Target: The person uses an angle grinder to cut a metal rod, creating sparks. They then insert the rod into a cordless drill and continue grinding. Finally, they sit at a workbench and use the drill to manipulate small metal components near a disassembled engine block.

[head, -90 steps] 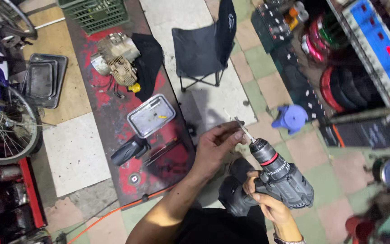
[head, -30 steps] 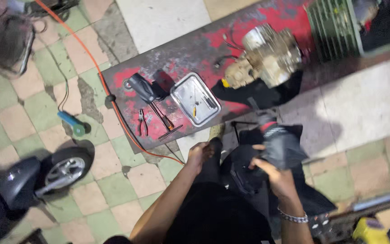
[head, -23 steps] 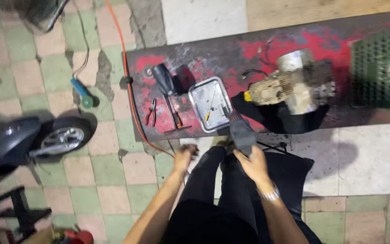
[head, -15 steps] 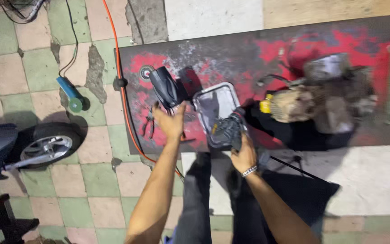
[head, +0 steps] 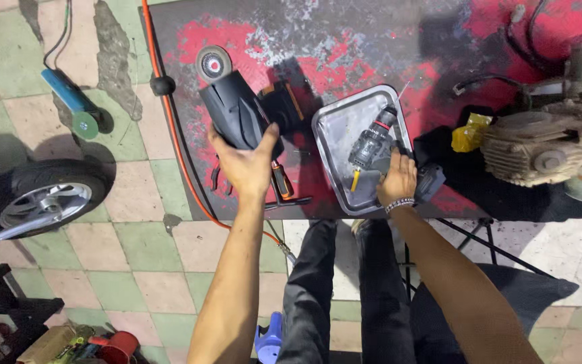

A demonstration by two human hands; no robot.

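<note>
My left hand (head: 247,165) grips the lower end of a black power tool (head: 236,113) that lies on the worn red mat (head: 318,47). A grinding disc (head: 213,65) sits at the tool's far end. My right hand (head: 397,178) holds the handle of a grey cordless drill (head: 374,143), which rests in a shallow metal tray (head: 342,128) on the mat. A yellow-tipped screwdriver bit lies in the tray beside the drill. An orange-handled screwdriver (head: 280,179) and pliers (head: 218,176) lie between my two hands.
A small engine (head: 543,148) sits on the mat at right, with a yellow cloth (head: 467,133) beside it. An orange cable (head: 171,128) runs along the mat's left edge. A blue tool (head: 70,103) and a scooter wheel (head: 47,195) lie on the tiled floor at left.
The view turned from a chair and shelves to the red mat. My right hand brought the drill down into the tray. My left hand reached out and gripped the black power tool.
</note>
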